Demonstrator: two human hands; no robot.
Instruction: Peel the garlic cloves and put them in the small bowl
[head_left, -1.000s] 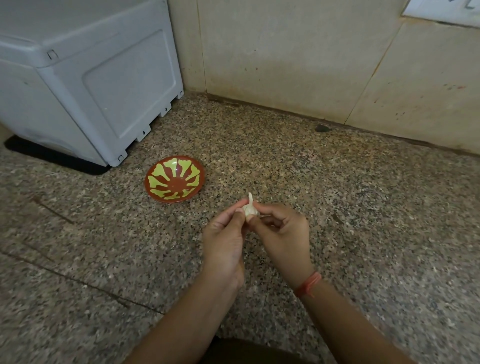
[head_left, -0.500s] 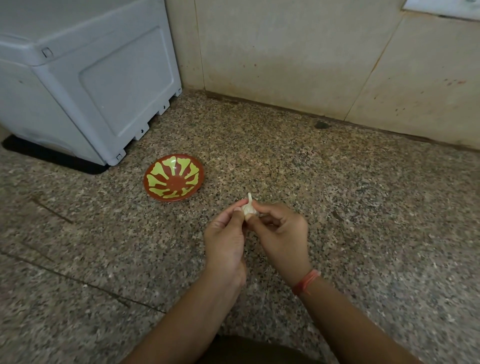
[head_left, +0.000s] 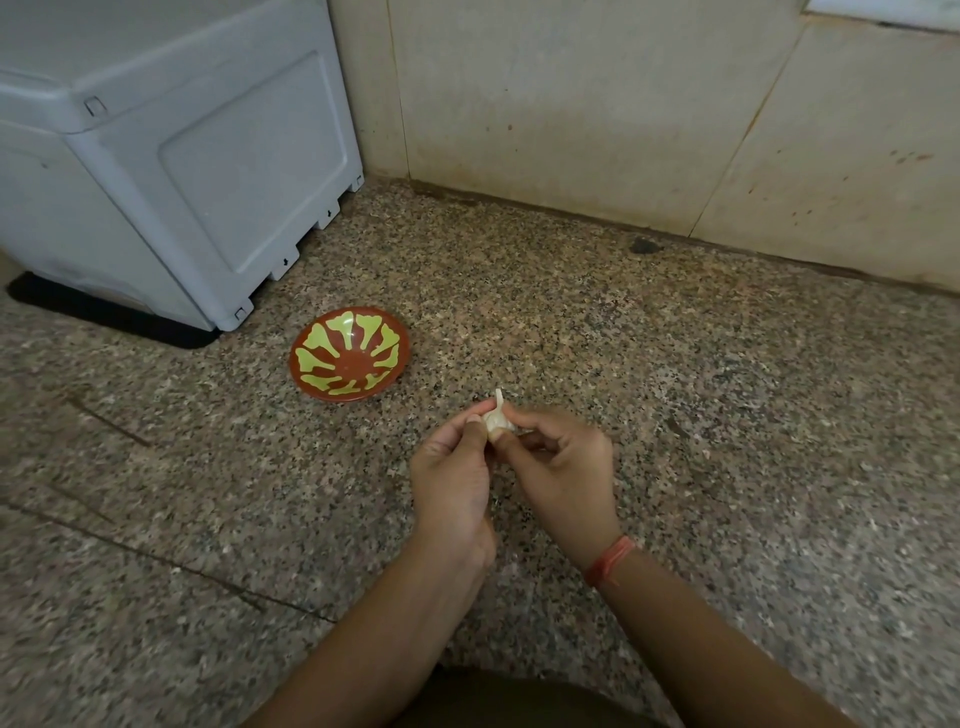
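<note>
A small white garlic bulb (head_left: 497, 420) with a pointed tip sticks up between my two hands above the speckled granite floor. My left hand (head_left: 453, 478) pinches it from the left with thumb and fingers. My right hand (head_left: 562, 470) pinches it from the right, fingers curled, a red thread round the wrist. The small bowl (head_left: 351, 361), red-brown with a yellow-green petal pattern, sits on the floor up and left of the hands, with nothing visible inside it.
A large grey plastic box (head_left: 171, 156) on a black base stands at the back left, close behind the bowl. A beige tiled wall (head_left: 597, 104) closes the far side. A dark spot (head_left: 644, 245) lies near the wall's foot.
Both hands keep their pinch on the garlic and have hardly moved. The view has tilted slightly.
</note>
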